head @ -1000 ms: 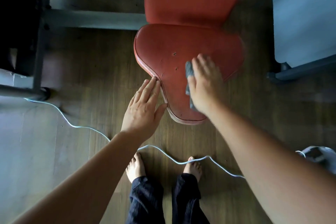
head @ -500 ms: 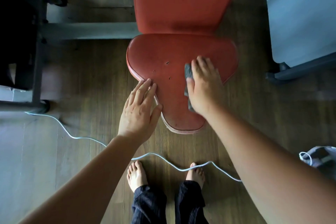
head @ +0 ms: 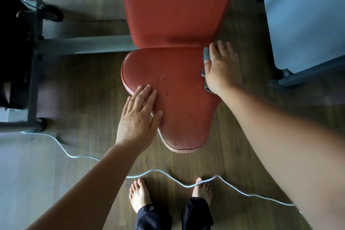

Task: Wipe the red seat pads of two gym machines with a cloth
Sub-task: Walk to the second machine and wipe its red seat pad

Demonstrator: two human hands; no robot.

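A red seat pad (head: 175,95), wide at the back and narrow toward me, fills the middle of the view, with a red back pad (head: 175,5) rising behind it. My right hand (head: 222,67) lies flat on the seat's far right corner, pressing a grey cloth (head: 206,55) whose edges stick out from under the palm. My left hand (head: 139,115) rests flat with fingers spread on the seat's left edge and holds nothing. The pad shows a few small dark nicks near its middle.
A grey machine frame (head: 80,45) with a dark upright stands at the left. A pale blue-grey panel (head: 306,17) on a dark base is at the right. A thin white cable (head: 168,175) snakes over the wooden floor across my bare feet (head: 140,194).
My right hand has slid the cloth from the seat's middle out to its far right corner. The left hand stays on the left edge. The view has drawn closer.
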